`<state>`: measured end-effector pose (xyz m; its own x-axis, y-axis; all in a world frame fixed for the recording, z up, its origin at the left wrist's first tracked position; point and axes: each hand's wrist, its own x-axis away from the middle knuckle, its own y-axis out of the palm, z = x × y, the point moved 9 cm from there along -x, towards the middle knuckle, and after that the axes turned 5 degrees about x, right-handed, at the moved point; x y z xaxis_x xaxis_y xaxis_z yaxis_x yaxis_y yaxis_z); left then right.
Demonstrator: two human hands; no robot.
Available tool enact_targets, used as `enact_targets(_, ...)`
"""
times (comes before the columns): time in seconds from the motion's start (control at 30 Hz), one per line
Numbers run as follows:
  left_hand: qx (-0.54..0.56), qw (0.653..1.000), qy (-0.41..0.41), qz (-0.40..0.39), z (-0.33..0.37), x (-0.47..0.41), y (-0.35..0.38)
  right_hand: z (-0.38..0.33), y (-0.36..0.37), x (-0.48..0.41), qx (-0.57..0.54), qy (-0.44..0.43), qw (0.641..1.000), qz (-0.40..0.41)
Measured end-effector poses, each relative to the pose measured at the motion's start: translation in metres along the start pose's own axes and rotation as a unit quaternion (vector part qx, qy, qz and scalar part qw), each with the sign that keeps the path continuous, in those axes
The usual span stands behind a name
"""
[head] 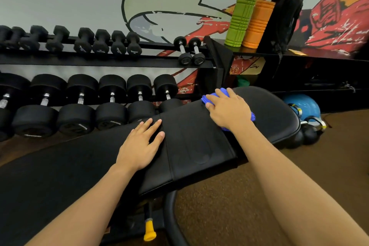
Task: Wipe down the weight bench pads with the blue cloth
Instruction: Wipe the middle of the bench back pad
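Observation:
A black weight bench runs from lower left to upper right, with a long back pad [65, 168] and a rounded seat pad [277, 118] separated by a gap. My right hand [229, 109] presses flat on the blue cloth [208, 99], which lies at the far edge where the two pads meet; cloth shows beyond my fingertips and beside my wrist. My left hand [141, 144] rests flat, fingers straight, on the back pad near its upper end and holds nothing.
A two-tier dumbbell rack [111, 62] stands close behind the bench. Green [239, 22] and orange [257, 24] foam rollers and a black backpack [285, 18] sit on a shelf. Kettlebells [307, 114] lie on the floor beyond the seat. A yellow-tipped adjustment pin [149, 229] sticks out under the bench.

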<state>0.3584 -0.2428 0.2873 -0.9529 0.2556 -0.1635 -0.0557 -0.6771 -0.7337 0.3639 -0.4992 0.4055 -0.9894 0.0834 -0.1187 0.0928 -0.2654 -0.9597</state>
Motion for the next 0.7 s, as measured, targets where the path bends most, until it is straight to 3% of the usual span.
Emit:
enact_targets(0.3,-0.001,1.000,-0.001,0.005,0.000,-0.001,-0.001,0.013,-0.005,0.105,-0.014,0.014,1.000,-0.015)
enact_targets(0.57,-0.007,1.000,0.001,0.010,-0.002,-0.003,0.002,0.007,0.000,0.012,-0.020,0.007,0.999,-0.031)
enact_targets(0.7,-0.011,1.000,-0.001,0.002,-0.002,-0.002,0.003,0.003,-0.001,0.029,-0.042,-0.007,0.998,-0.050)
